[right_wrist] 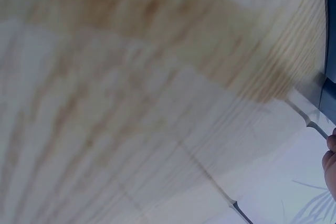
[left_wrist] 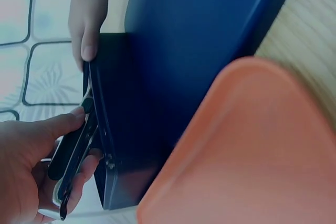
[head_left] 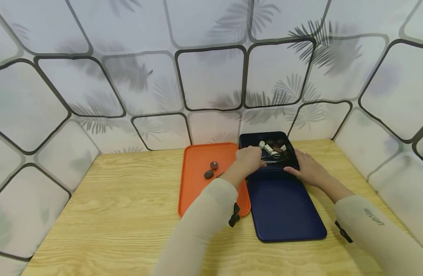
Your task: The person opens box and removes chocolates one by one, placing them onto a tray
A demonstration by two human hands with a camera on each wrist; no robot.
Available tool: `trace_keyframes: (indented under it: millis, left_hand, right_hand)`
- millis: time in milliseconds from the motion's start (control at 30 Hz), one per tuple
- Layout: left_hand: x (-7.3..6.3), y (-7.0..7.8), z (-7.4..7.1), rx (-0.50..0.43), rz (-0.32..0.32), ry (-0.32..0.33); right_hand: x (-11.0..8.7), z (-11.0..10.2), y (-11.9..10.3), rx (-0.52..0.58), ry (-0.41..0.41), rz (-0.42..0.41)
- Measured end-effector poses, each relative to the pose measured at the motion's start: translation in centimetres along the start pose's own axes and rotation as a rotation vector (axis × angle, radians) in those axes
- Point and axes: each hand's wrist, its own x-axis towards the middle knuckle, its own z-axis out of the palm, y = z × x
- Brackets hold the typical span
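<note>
My left hand [head_left: 247,159] grips a pair of metal tongs [left_wrist: 73,150] with dark handle covers. The tips of the tongs reach into a dark navy box [head_left: 266,169]. Inside the box lie several small white pieces [head_left: 268,148] and brown pieces [head_left: 277,150] that look like chocolates. My right hand [head_left: 309,168] holds the box's right side, its thumb along the near wall. In the left wrist view the box wall hides the tips of the tongs. Only some fingers of the right hand [right_wrist: 331,169] show at the edge of the right wrist view.
An orange tray [head_left: 197,191] lies left of the box, with round brown pieces [head_left: 209,174] on it. A blue tray [head_left: 287,214] lies in front of the box. The wooden table [head_left: 111,207] meets patterned fabric walls [head_left: 211,76] at the back and sides.
</note>
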Motion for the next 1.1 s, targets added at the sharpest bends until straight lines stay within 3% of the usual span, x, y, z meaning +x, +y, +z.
trace_keyframes:
  millis: [33, 100, 167, 233, 300, 467, 700, 1100]
  left_hand:
    - [0.8, -0.1, 0.5, -0.001, -0.009, -0.008]
    - [-3.1, 3.1, -3.0, 0.161, -0.164, -0.025]
    - [-6.4, 5.1, -5.8, 0.219, -0.199, -0.012]
    - [-8.8, 6.1, -7.6, 0.238, -0.174, 0.002]
    - [-10.2, 6.3, -8.4, 0.246, -0.135, -0.007]
    - [-10.4, 5.5, -8.0, 0.258, -0.055, 0.021]
    - [-10.2, 5.5, -7.5, 0.223, -0.079, 0.025]
    - [-10.6, 4.6, -6.7, 0.221, -0.064, 0.079]
  right_hand:
    - [0.1, 0.0, 0.0, 0.001, 0.005, -0.001]
    - [0.1, -0.1, -0.1, 0.003, 0.01, 0.0]
    - [0.1, -0.2, -0.2, 0.0, 0.004, 0.011]
    - [0.1, -0.2, -0.2, -0.004, -0.004, 0.022]
    - [0.0, -0.3, -0.2, -0.013, -0.015, 0.036]
    - [0.0, -0.3, -0.2, -0.013, -0.026, 0.038]
    - [0.0, -0.4, -0.4, -0.009, -0.033, 0.048]
    - [-0.2, -0.3, -0.5, -0.004, -0.032, 0.047]
